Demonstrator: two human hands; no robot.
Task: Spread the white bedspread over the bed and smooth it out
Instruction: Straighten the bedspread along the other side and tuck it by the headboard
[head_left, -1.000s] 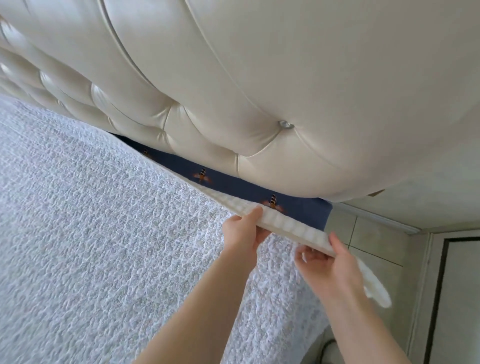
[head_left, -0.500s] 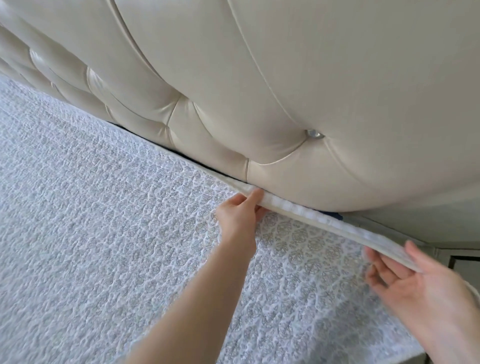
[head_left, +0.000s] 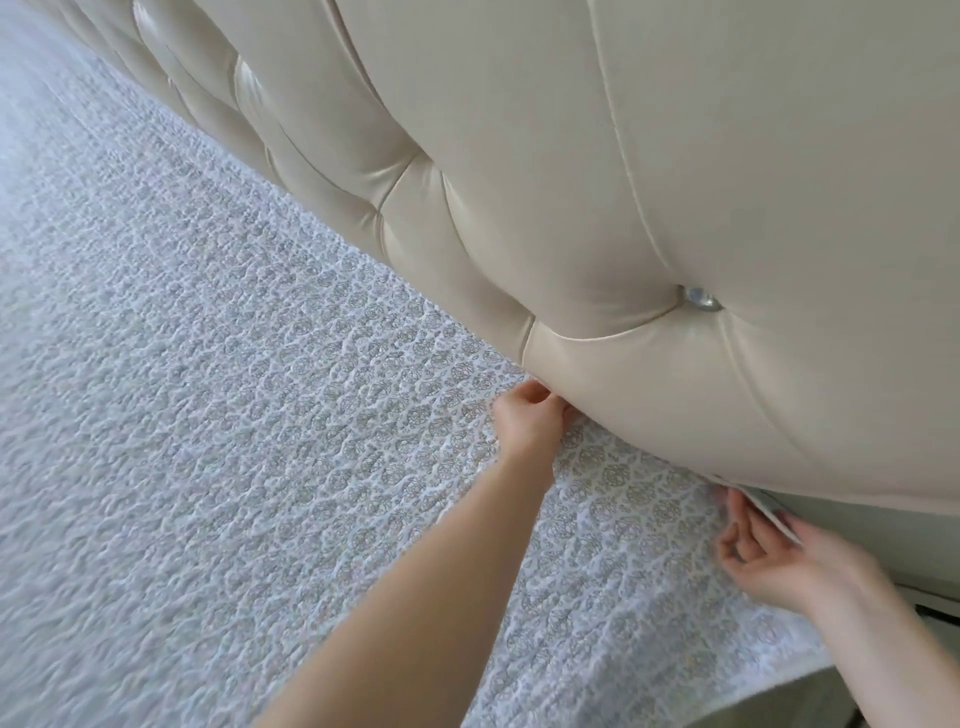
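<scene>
The white bedspread (head_left: 260, 467) is lying flat over the bed, its textured medallion weave running right up to the cream tufted headboard (head_left: 623, 182). The left hand (head_left: 527, 421) is clenched at the seam where the spread meets the headboard, fingertips tucked out of sight, so I can't tell if it's pinching fabric. The right hand (head_left: 779, 558) is grasping the bedspread's edge near the bed's corner, thumb on top.
</scene>
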